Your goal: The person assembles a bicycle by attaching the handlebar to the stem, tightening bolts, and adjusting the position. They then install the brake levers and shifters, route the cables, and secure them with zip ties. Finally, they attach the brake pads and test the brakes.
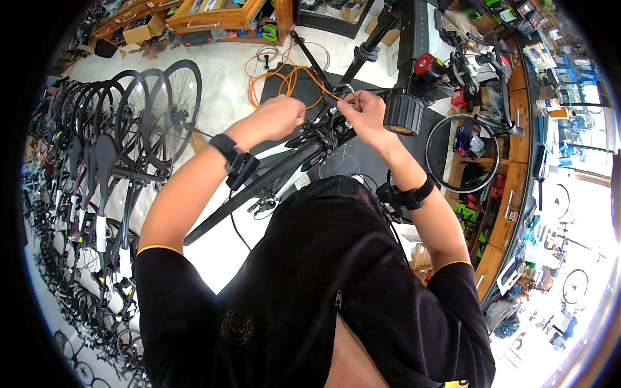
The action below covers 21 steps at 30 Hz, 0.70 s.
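A black bicycle frame [259, 187] runs slantwise below my hands, its cluster of dark parts lying between them. My left hand [283, 118] is closed in a fist just above the frame; whatever its fingers hold, if anything, is hidden. My right hand [367, 116] has thumb and fingers pinched together beside a thin curved metallic piece, too small to name. An orange cable [292, 83] lies in loose loops beyond my left hand, and one strand runs up to the fingertips of my right hand.
Right of my right hand is a repair stand's black ribbed knob [404, 113]. A red knob [427, 64] sits farther up it. A loose wheel [462, 154] leans by the wooden workbench [508, 213]. Rows of bicycles [139, 116] fill the left side.
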Available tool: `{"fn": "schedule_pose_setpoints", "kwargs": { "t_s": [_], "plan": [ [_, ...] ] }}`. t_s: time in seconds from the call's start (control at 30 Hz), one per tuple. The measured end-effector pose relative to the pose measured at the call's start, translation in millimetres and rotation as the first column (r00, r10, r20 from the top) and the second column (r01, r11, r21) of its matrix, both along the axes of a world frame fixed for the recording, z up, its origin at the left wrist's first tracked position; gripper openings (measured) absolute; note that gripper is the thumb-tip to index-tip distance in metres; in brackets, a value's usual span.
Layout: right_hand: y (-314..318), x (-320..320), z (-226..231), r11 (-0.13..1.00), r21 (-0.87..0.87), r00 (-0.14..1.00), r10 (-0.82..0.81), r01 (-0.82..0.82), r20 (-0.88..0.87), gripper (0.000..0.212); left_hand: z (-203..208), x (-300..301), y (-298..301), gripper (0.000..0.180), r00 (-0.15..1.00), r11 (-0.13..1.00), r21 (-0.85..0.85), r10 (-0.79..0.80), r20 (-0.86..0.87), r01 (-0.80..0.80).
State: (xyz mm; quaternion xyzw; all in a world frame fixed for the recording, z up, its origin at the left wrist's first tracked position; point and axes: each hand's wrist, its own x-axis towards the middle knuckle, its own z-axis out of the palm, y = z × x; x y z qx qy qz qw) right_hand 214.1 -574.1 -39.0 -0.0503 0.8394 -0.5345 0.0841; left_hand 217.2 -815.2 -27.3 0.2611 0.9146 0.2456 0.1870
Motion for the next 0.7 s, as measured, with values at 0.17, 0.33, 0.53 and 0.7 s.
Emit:
{"fn": "schedule_pose_setpoints", "kwargs": {
  "t_s": [0.17,0.33,0.53,0.7],
  "plan": [
    [17.9,16.3,33.2,0.924,0.267,0.960,0.250,-0.275,0.123,0.039,22.7,32.2,-93.3,0.014,0.992,0.954,-0.287,-0.059,0.113,0.090],
    [49.4,34.9,47.3,0.864,0.287,0.908,0.367,-0.414,0.204,0.035,16.5,109.3,-259.6,0.020,0.884,0.922,-0.386,0.159,0.440,0.026],
    [58.5,27.0,51.8,0.830,0.243,0.853,0.430,-0.503,0.296,0.035,14.3,250.8,-376.1,0.019,0.632,0.858,-0.387,0.512,0.582,-0.338],
    [62.3,22.9,50.9,0.834,0.231,0.859,0.447,-0.501,0.248,0.029,31.4,294.2,-384.3,0.017,0.552,0.700,-0.585,0.701,0.452,-0.410]
  ]
}}
